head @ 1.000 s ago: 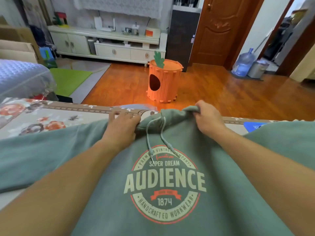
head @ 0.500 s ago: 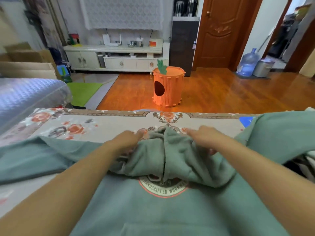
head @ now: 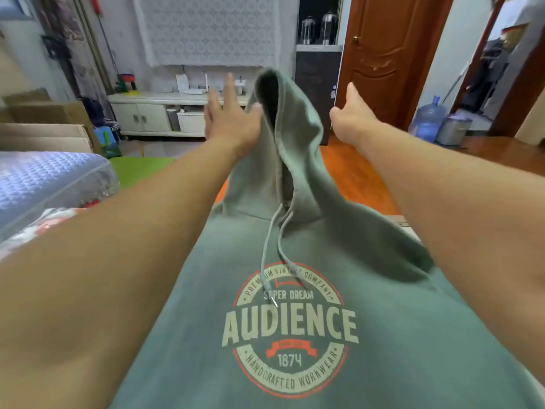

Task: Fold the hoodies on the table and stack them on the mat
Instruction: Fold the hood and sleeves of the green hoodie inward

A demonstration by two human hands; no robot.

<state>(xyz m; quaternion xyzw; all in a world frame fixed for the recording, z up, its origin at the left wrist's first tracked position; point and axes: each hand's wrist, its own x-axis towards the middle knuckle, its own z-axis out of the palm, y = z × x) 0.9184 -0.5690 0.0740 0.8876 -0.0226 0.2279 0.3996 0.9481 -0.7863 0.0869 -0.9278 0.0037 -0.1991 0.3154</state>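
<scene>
Hoodie (head: 295, 335): green, chest print up, spread before you from centre to 6 o'clock; hood (head: 290, 137) raised toward 12 o'clock.
Left hand (head: 228, 122): your fingers straight and spread, palm against the hood's left side; no pinch visible.
Right hand (head: 351, 113): beside the hood at 1 o'clock, apparently clear of it; finger posture cannot be told.
Progress: by appearance early; body unfolded; sleeves unseen; mat not identifiable; folding and stacking remain.

The sage-green hoodie (head: 295, 335) lies chest-up, its round "AUDIENCE" print facing the camera. Its hood (head: 292, 137) stands raised, opening leftward, and two drawstrings (head: 274, 246) trail onto the print.
</scene>
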